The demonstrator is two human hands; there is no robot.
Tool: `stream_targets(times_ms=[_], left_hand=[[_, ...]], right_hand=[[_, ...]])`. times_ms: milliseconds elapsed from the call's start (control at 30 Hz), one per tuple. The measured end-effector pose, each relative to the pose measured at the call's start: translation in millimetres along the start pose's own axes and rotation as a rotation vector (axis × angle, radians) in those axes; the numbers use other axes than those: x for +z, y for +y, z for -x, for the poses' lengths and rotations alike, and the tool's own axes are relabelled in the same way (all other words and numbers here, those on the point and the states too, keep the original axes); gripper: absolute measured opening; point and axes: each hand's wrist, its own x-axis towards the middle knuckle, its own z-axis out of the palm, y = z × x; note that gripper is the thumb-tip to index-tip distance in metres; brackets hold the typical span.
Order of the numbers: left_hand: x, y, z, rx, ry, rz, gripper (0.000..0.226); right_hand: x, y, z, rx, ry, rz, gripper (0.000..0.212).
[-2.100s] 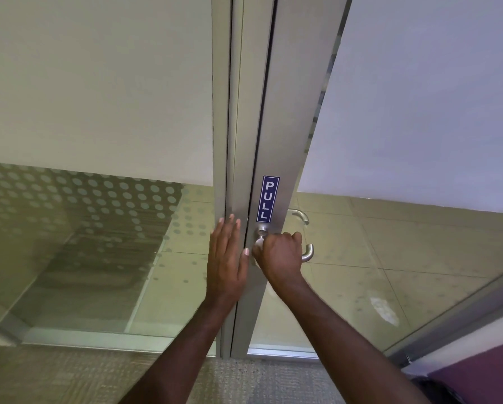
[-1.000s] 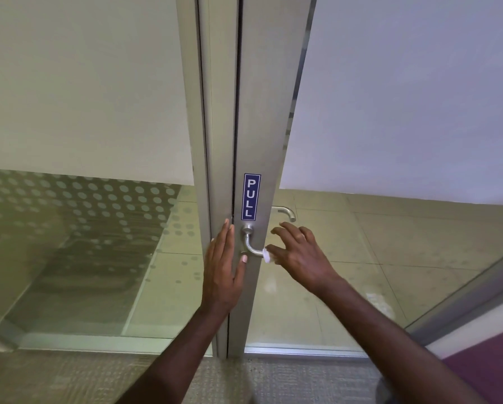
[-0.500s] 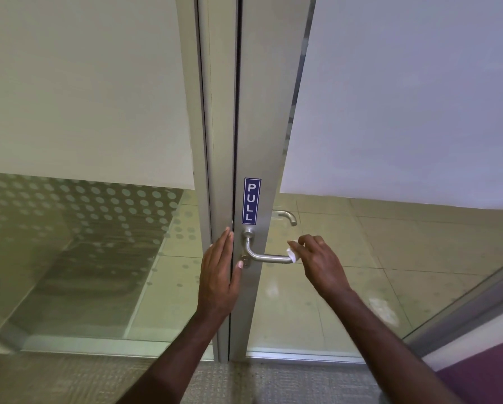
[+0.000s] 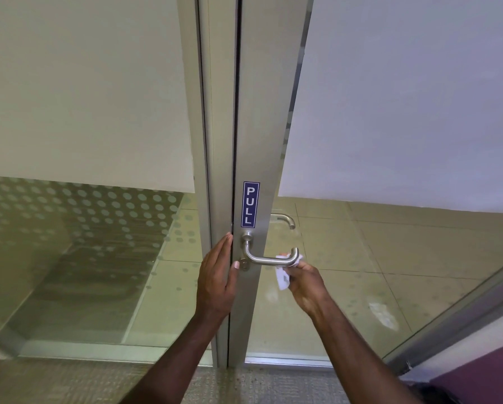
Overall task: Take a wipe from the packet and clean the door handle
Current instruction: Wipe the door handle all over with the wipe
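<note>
A brushed-metal lever door handle [image 4: 266,259] sticks out to the right from the aluminium door stile [image 4: 262,141], just under a blue PULL label [image 4: 250,204]. My right hand [image 4: 307,282] pinches a small white wipe [image 4: 284,277] and holds it against the handle's outer end, partly from below. My left hand [image 4: 216,279] lies flat, fingers together, on the door edge and frame beside the handle's base. No wipe packet is in view.
A second handle [image 4: 285,219] shows through the glass on the door's far side. Frosted glass panels [image 4: 84,88] flank the stile, with a fixed dotted pane at left. Carpet [image 4: 69,383] lies underfoot and a purple wall edge [image 4: 477,377] stands at the lower right.
My right hand has slid the wipe outward along the lever, from the base to its far end. The left hand has stayed flat on the door edge.
</note>
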Motion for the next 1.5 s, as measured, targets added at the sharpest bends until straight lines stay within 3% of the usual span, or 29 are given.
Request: stream_targets(times_ms=[133, 233, 400, 567, 700, 867, 1000, 1200, 1500], left_hand=[[-6, 1, 1, -0.095, 0.019, 0.163, 0.038], [-12, 5, 2, -0.248, -0.007, 0.312, 0.025], [-10, 23, -6, -0.5, -0.243, 0.427, 0.015], [-4, 51, -12, -0.488, -0.269, 0.534, 0.006], [-2, 57, -15, -0.471, -0.26, 0.527, 0.026], [2, 60, -16, -0.542, -0.323, 0.51, 0.023], [6, 57, -18, -0.577, -0.295, 0.468, 0.01], [14, 50, -25, -0.676, -0.264, 0.5, 0.008], [30, 43, -25, -0.762, -0.223, 0.409, 0.016]], right_hand=[[4, 19, 28, 0.109, -0.052, -0.109, 0.019], [4, 21, 51, 0.062, -0.036, -0.147, 0.02], [15, -2, 76, -0.073, -0.081, -0.161, 0.028], [27, -14, 83, -0.078, -0.135, -0.194, 0.038], [31, -16, 86, -0.08, -0.133, -0.256, 0.034], [32, -15, 80, -0.123, -0.088, -0.204, 0.032], [30, -14, 75, -0.271, -0.007, 0.081, 0.024], [24, -20, 46, -0.656, 0.298, 0.819, 0.012], [36, -19, 23, -1.023, 0.394, 1.475, 0.017]])
